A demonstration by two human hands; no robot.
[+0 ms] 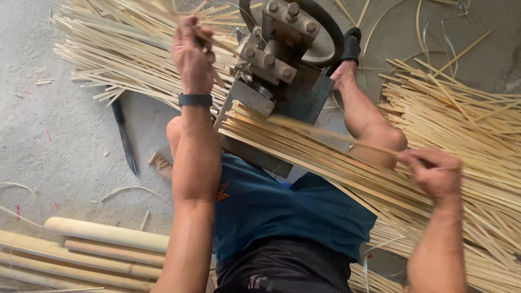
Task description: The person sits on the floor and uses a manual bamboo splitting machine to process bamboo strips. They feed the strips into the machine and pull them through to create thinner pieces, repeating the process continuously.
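Seen from above, a person sits on a grey concrete floor (65, 135) with a metal splitting machine (282, 59) set between the knees, its bolted head and dark wheel at the far middle of the scene. The left hand (192, 54) is raised at the far left of the machine, fingers curled closed around thin bamboo strips (163, 16) that run up and away to the far left; a dark band (195, 100) circles that wrist. The right hand (434, 171) sits at the near right, fingers pinched shut on the end of a single long bamboo slat (325, 133), which stretches leftward toward the machine and looks blurred along its length. Below that slat a stack of flat slats (315, 163) rests across the person's lap and the machine's base plate, angled from far left to near right. A large heap of split strips (461, 119) covers the floor on the right, and another heap (108, 54) fans out at the far left (both piles are pale yellow). A dark-bladed knife (124, 135) lies on the floor left of the forearm, well apart from both hands. Whole bamboo poles (92, 249) lie side by side at the near left. The person wears a blue shirt (282, 211) and dark shorts, and a sandalled foot (347, 54) rests just right of the machine.
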